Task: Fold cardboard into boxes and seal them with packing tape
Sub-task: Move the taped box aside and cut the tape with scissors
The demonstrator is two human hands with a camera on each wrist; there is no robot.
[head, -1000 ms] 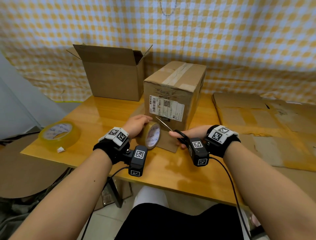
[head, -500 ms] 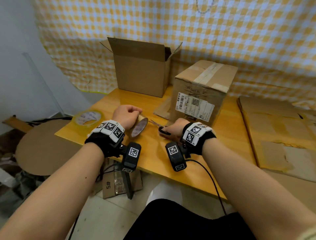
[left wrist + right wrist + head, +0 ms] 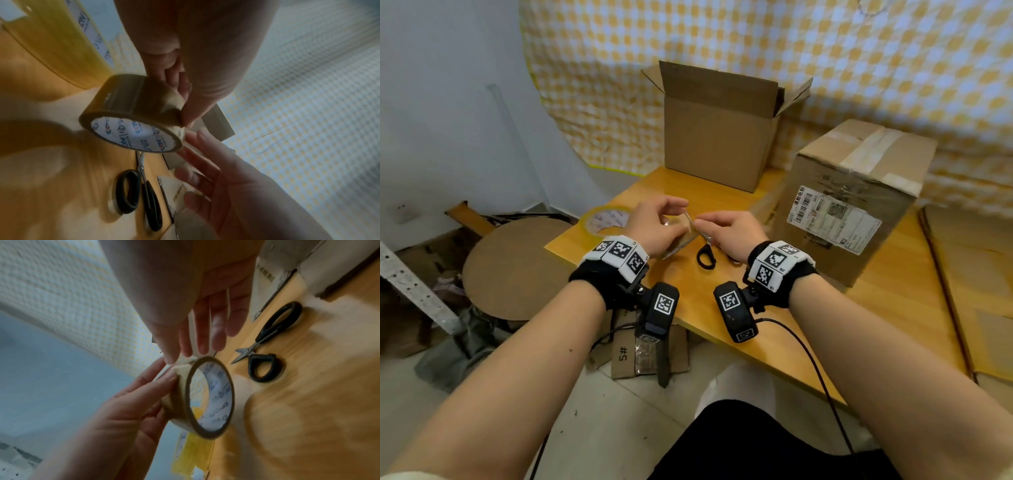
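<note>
My left hand (image 3: 654, 224) grips a small roll of brown packing tape (image 3: 131, 120), held on edge just above the wooden table (image 3: 756, 318). My right hand (image 3: 726, 229) meets it from the right, and its thumb and forefinger pinch the tape's free end (image 3: 180, 362) at the rim of the roll (image 3: 205, 395). Black-handled scissors (image 3: 705, 255) lie partly open on the table under the hands. A sealed, taped box (image 3: 859, 192) with a shipping label stands to the right. An open box (image 3: 719, 130) stands behind with its flaps up.
A larger yellow tape roll (image 3: 602, 221) lies flat near the table's left corner, just beyond my left hand. Flattened cardboard sheets (image 3: 976, 274) cover the table's right side. A round cardboard disc (image 3: 517, 267) and scraps lie on the floor to the left.
My right hand has let go of the scissors, which now lie on the table, and has taken the tape's end. Both hands and the roll have shifted left, away from the sealed box.
</note>
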